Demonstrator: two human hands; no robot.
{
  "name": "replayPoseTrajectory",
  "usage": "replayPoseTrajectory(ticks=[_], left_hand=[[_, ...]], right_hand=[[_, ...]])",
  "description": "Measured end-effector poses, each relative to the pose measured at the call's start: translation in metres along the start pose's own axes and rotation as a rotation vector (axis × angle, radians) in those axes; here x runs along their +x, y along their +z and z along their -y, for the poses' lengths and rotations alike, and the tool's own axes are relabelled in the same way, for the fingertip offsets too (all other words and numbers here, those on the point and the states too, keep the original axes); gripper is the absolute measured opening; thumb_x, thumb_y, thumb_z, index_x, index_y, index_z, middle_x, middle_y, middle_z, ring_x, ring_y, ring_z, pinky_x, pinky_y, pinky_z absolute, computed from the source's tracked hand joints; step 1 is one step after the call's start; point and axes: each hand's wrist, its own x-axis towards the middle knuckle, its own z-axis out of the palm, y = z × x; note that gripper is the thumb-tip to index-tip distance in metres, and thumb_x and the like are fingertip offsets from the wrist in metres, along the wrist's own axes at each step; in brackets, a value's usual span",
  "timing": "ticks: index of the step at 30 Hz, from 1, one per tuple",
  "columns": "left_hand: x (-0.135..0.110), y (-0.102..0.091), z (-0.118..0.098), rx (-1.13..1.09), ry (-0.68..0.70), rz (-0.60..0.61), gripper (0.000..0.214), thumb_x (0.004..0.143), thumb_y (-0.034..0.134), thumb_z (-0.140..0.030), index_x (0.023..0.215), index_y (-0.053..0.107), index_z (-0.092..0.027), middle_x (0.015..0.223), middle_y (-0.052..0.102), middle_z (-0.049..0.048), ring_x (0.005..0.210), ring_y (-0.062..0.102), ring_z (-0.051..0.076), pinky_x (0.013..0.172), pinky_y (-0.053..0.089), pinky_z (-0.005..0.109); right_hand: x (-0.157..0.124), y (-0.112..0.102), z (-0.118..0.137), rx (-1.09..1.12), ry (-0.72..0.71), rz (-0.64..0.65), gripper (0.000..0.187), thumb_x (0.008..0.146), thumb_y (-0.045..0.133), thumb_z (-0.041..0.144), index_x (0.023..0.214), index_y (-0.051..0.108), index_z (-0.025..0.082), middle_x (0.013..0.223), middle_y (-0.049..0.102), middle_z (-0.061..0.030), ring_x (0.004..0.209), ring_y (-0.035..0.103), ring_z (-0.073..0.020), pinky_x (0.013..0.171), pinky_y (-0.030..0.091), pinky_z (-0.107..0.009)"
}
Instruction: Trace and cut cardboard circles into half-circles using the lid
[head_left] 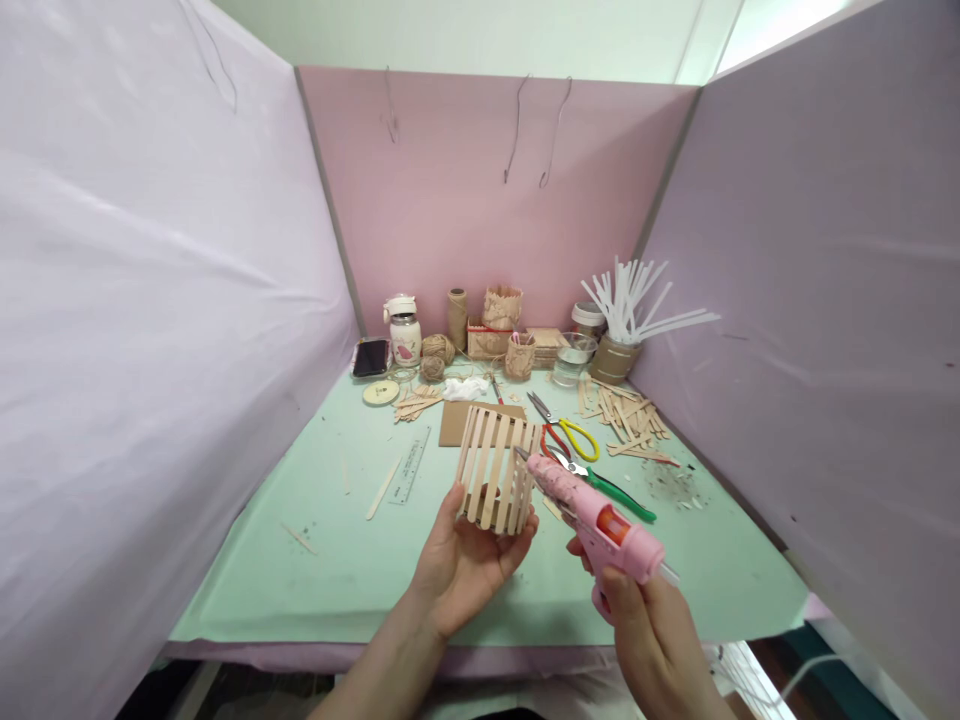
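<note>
My left hand holds up a small slatted basket built of craft sticks, with the thumb on its left side and the fingers under its lower end. In my right hand is a pink glue gun, its handle wrapped by the fingers. The gun's nozzle points up and left and is close to the upper right slats; whether it touches them I cannot tell. A clear glue stick pokes out of the gun's rear end. Behind the basket lies a brown cardboard piece, partly hidden.
Green-handled pliers and yellow-and-red-handled scissors lie behind the glue gun. Loose craft sticks are piled at right, near a pot of white glue sticks. A clear ruler lies left. Twine balls and a bottle stand behind.
</note>
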Motion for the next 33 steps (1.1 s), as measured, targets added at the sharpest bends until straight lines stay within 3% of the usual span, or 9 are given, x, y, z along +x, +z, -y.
replayPoseTrajectory(ticks=[12, 19, 24, 29, 31, 33], left_hand=[[0.000, 0.001, 0.000, -0.015, 0.007, -0.008, 0.045, 0.081, 0.072, -0.044, 0.107, 0.067, -0.008, 0.103, 0.074, 0.0155, 0.100, 0.069, 0.026, 0.099, 0.049, 0.035], [0.000, 0.000, 0.001, 0.033, 0.153, -0.087, 0.035, 0.087, 0.066, -0.038, 0.111, 0.065, -0.012, 0.108, 0.073, 0.0119, 0.102, 0.069, 0.026, 0.097, 0.052, 0.037], [-0.001, 0.004, -0.003, 0.032, 0.170, -0.128, 0.042, 0.089, 0.062, -0.039, 0.122, 0.059, -0.013, 0.111, 0.071, 0.0138, 0.106, 0.068, 0.028, 0.098, 0.051, 0.039], [-0.004, 0.010, -0.018, -0.037, 0.187, -0.161, 0.045, 0.093, 0.054, -0.042, 0.126, 0.056, -0.011, 0.115, 0.069, 0.0163, 0.108, 0.066, 0.028, 0.094, 0.055, 0.038], [-0.006, 0.010, -0.027, -0.055, 0.232, -0.158, 0.042, 0.095, 0.051, -0.042, 0.124, 0.058, -0.013, 0.115, 0.069, 0.0159, 0.110, 0.065, 0.029, 0.093, 0.056, 0.039], [-0.008, 0.008, -0.036, -0.070, 0.274, -0.153, 0.042, 0.095, 0.051, -0.043, 0.123, 0.059, -0.014, 0.115, 0.068, 0.0154, 0.113, 0.064, 0.030, 0.092, 0.056, 0.039]], right_hand=[[0.004, -0.003, 0.009, 0.004, -0.031, 0.026, 0.040, 0.094, 0.045, 0.053, 0.102, 0.068, 0.021, 0.077, 0.062, -0.0052, 0.053, 0.049, -0.0154, 0.046, 0.048, -0.025], [0.007, -0.008, 0.021, -0.019, -0.023, 0.071, 0.042, 0.093, 0.045, 0.055, 0.108, 0.069, 0.024, 0.081, 0.068, -0.0073, 0.062, 0.058, -0.0204, 0.048, 0.050, -0.027], [0.002, -0.016, 0.021, -0.073, -0.078, 0.042, 0.039, 0.095, 0.042, 0.050, 0.113, 0.066, 0.025, 0.088, 0.067, -0.0078, 0.069, 0.059, -0.0217, 0.052, 0.049, -0.028], [0.024, -0.040, -0.011, -0.330, -0.265, -0.101, 0.032, 0.097, 0.040, 0.041, 0.113, 0.058, 0.021, 0.098, 0.061, -0.0102, 0.090, 0.058, -0.0260, 0.075, 0.049, -0.036], [0.042, -0.054, -0.040, -0.559, -0.220, -0.149, 0.032, 0.096, 0.040, 0.040, 0.109, 0.057, 0.017, 0.100, 0.061, -0.0133, 0.092, 0.055, -0.0283, 0.079, 0.047, -0.040], [0.056, -0.068, -0.075, -0.831, -0.155, -0.096, 0.033, 0.094, 0.042, 0.039, 0.106, 0.060, 0.014, 0.096, 0.062, -0.0162, 0.090, 0.054, -0.0314, 0.079, 0.045, -0.043]])
